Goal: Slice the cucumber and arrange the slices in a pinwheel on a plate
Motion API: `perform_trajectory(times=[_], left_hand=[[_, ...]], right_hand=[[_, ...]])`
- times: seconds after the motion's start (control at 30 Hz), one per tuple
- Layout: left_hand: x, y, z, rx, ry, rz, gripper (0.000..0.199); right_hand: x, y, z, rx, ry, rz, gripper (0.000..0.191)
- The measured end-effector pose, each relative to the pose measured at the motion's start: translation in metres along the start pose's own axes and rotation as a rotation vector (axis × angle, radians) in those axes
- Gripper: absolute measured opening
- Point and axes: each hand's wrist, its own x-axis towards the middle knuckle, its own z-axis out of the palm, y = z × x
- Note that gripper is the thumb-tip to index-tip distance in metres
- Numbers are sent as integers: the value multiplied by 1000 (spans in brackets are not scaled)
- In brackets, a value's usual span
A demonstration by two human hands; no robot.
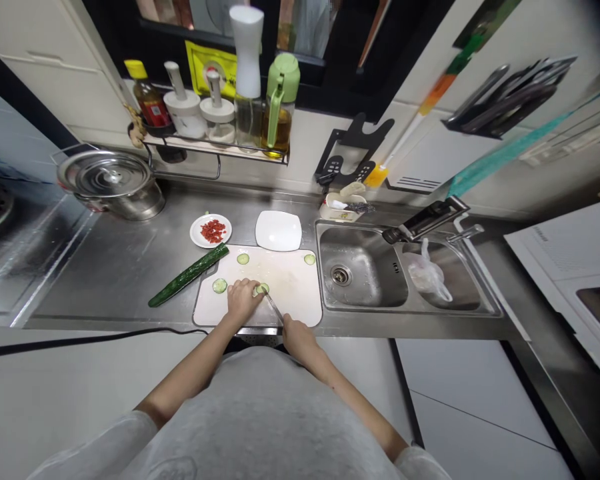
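Note:
On the white cutting board (285, 313), my left hand (242, 300) has its fingers bent together at the edge of a cucumber slice (261, 289), holding it down. My right hand (299, 335) is closed around the handle of a small knife (274, 307). The knife's blade points up and left, and its tip meets that slice. Three other slices lie apart on the board: one at the left (220, 286), one near the top (243, 259) and one at the top right corner (310, 259). A long piece of cucumber (187, 275) rests slantwise, its upper end over the board's corner.
Behind the board stand a plate of chopped red pieces (196, 233) and a white square dish (279, 231). A lidded steel pot (125, 193) is at the left. To the right lies a double sink (365, 307) with a plastic bag (430, 275). A condiment shelf (210, 147) hangs above.

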Motion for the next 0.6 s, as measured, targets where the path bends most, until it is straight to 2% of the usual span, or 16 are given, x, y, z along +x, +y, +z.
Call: perform_trajectory(times=[0.2,0.6], left_hand=[[2,1,-2,-7,-10,-50,32],[4,1,-4,3,-2,-32,31]], right_hand=[[4,-1,-6,17,-22,-3,25],[3,-5,-11,13,-49,8,29]])
